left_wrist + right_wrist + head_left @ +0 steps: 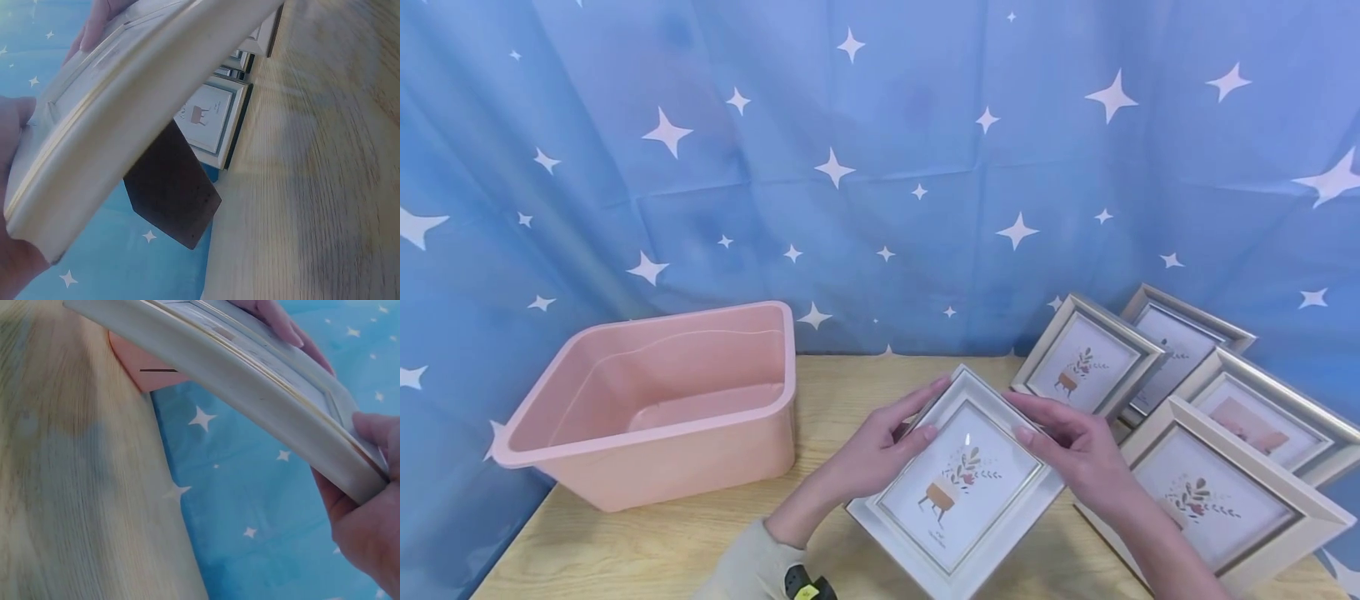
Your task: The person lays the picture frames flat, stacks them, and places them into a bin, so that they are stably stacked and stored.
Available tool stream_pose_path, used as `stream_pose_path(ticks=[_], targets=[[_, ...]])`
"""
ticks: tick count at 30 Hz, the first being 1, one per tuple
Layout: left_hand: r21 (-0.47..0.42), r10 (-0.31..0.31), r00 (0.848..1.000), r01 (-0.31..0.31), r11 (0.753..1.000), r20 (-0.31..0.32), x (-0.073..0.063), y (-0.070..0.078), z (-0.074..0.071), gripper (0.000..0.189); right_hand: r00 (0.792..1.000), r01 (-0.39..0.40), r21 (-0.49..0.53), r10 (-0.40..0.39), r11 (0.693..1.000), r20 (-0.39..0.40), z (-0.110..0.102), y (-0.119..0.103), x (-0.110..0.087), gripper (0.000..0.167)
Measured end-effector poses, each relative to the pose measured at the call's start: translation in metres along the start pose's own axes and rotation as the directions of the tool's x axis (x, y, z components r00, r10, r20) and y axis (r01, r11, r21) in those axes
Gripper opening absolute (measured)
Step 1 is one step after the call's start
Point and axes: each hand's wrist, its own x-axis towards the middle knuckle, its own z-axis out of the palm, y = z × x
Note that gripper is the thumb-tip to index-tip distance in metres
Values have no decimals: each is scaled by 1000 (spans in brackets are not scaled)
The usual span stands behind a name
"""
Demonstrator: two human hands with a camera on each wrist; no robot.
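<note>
Both hands hold a white picture frame (887,533) tilted above the table, its flower-pot print facing up. The left hand (880,450) grips its upper left edge, thumb on the front border and fingers behind. On the opposite edge the right hand (1078,450) grips likewise, with the thumb on the front near the glass. In the left wrist view, a dark stand flap (172,187) sticks out from the back of the frame. The left thumb (25,111) shows at that view's left side. In the right wrist view, the right hand (372,531) holds a corner.
A pink plastic bin (692,458) stands at the left of the wooden table (827,400). Several other picture frames (1262,550) stand propped at the right, partly overlapping. Behind the table hangs a blue curtain (910,292) with white stars.
</note>
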Motion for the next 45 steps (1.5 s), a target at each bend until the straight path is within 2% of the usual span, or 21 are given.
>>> stream_pose_path(ticks=[5, 12, 22, 25, 32, 36, 40, 45], targets=[[-13, 2, 1000, -2, 1000, 12, 0, -1, -1, 58, 999, 18, 0, -18, 1000, -33, 2, 4, -1, 41], [-13, 3, 1000, -3, 1000, 27, -1, -3, -3, 58, 998, -19, -8, 19, 1000, -55, 6, 5, -3, 39], [60, 14, 1000, -14, 998, 11, -5, -4, -6, 59, 999, -22, 39, 23, 999, -44, 11, 7, 0, 40], [83, 9, 1000, -9, 997, 3, -7, -6, -10, 59, 997, -54, 33, 56, 998, -49, 11, 7, 0, 40], [90, -43, 998, 47, 995, -40, -17, -19, -19, 53, 975, -179, 3, 178, 984, -131, 5, 9, -3, 41], [70, -63, 997, 66, 995, -51, -22, -26, -20, 52, 965, -221, 23, 222, 975, -138, 5, 11, -7, 44], [58, -73, 992, 79, 995, -105, -26, -32, -22, 50, 953, -251, 78, 261, 965, -157, 7, 15, -9, 45], [35, -108, 975, 117, 993, -195, -29, -35, -26, 39, 930, -290, 117, 309, 950, -199, 11, 19, -13, 45]])
